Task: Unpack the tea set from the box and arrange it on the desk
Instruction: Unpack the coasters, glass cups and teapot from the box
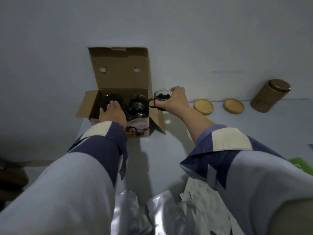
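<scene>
An open cardboard box [118,70] stands at the back of the pale desk [166,146], its lid flap upright. Inside sit a dark round teapot lid or pot [110,97] at the left and more glass cups with dark holders [137,104] at the right. My left hand [112,114] reaches into the box's left side, fingers spread over the dark pot. My right hand [172,100] holds a glass cup with a dark holder and handle [160,97] just outside the box's right wall, above the desk.
Two round wooden coasters [203,106] [233,106] lie to the right of the cup. A brown cylindrical tin [269,95] leans by the wall at far right. Silver foil pouches [162,212] lie at the near desk edge. A green item [301,164] shows at the right edge.
</scene>
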The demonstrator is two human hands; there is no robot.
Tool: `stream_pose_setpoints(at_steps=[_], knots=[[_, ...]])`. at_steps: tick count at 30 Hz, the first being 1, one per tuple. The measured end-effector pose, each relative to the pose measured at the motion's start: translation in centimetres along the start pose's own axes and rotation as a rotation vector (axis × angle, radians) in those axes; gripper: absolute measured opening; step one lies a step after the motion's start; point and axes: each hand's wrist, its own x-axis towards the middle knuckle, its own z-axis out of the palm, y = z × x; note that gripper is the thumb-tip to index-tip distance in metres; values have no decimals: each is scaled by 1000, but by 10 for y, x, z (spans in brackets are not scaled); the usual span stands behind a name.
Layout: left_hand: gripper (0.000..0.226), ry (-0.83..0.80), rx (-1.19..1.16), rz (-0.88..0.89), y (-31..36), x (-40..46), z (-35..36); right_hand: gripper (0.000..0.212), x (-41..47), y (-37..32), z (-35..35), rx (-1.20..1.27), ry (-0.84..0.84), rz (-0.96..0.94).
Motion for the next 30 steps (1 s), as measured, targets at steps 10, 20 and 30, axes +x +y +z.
stream_pose_setpoints(at_steps=[10,20,30], knots=[[63,157,-107,366,146,-52,31,83,-13,117,-56,-8,47,187],[109,-314,-190,266,227,-84,112,87,-27,228,-61,101,12,302],[115,-336,-91,255,238,-75,120,83,-27,245,-43,59,40,210]])
